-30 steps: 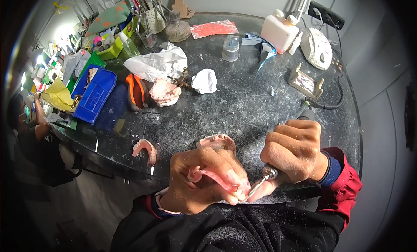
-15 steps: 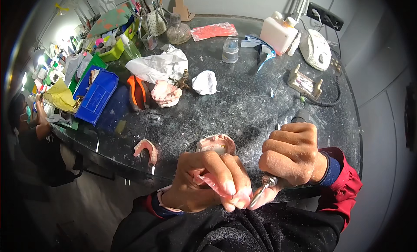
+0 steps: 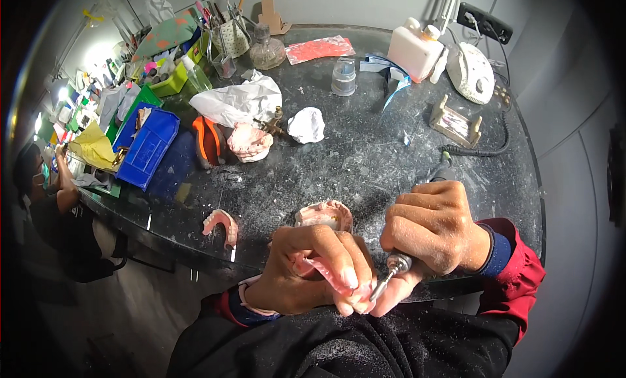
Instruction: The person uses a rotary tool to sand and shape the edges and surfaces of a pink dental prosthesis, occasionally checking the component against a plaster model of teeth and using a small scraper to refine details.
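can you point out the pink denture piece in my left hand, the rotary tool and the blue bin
Pink denture piece [image 3: 328, 276], head view, on its exposed curved strip.
Rotary tool [image 3: 399, 263], head view, on its metal collar.
Blue bin [image 3: 149, 150], head view, on its outer wall.

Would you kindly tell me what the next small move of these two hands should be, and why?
I would probably hold the left hand steady and ease the drill lightly along the pink piece: the right hand grips the drill with its metal tip at or very near that piece, and the left fingertips are close by.
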A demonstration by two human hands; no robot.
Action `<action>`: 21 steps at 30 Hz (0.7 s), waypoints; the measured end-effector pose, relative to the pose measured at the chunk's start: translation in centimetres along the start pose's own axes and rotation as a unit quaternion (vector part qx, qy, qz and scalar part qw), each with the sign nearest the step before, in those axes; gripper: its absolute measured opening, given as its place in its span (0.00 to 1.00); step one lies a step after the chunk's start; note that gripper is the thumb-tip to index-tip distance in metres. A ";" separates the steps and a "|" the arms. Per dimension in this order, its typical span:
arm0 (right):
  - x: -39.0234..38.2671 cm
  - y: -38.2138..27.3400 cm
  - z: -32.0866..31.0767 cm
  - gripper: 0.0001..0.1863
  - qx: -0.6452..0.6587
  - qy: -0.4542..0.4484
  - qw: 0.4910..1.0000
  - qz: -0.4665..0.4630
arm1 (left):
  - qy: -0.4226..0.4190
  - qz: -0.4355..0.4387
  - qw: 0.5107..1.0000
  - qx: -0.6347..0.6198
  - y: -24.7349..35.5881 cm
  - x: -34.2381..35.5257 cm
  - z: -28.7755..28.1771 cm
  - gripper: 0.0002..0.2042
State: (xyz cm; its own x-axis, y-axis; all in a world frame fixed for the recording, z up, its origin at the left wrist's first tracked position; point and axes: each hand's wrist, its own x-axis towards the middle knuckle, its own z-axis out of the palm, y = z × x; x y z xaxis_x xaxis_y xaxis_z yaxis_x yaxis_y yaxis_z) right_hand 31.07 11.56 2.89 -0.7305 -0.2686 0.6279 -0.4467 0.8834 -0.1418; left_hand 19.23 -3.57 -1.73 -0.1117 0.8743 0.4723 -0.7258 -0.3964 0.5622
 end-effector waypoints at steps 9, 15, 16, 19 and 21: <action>-0.1 0.2 0.0 0.27 0.006 0.015 0.999 -0.030 | 0.000 0.011 1.000 -0.005 -0.3 0.0 0.2 0.07; -0.2 0.2 0.4 0.24 0.071 0.015 0.997 -0.003 | -0.008 0.005 0.999 -0.048 -0.5 0.0 0.1 0.06; -0.2 0.2 0.2 0.24 0.073 0.009 0.997 -0.003 | -0.010 0.018 0.999 -0.050 -0.7 0.1 0.2 0.06; -0.3 0.0 -0.2 0.24 0.057 -0.026 0.998 -0.014 | -0.033 0.033 0.998 -0.039 -0.9 0.2 0.0 0.06; -0.4 0.2 0.1 0.24 0.059 -0.010 0.998 -0.022 | -0.027 0.033 0.999 -0.023 -0.9 0.1 0.1 0.05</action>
State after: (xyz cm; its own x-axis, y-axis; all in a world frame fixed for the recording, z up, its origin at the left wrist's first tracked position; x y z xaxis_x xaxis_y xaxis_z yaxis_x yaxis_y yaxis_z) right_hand 31.23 11.81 2.53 -0.7184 -0.3141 0.6207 -0.5352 0.8195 -0.2048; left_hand 19.89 -3.14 -2.09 -0.1244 0.8298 0.5440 -0.7493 -0.4379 0.4967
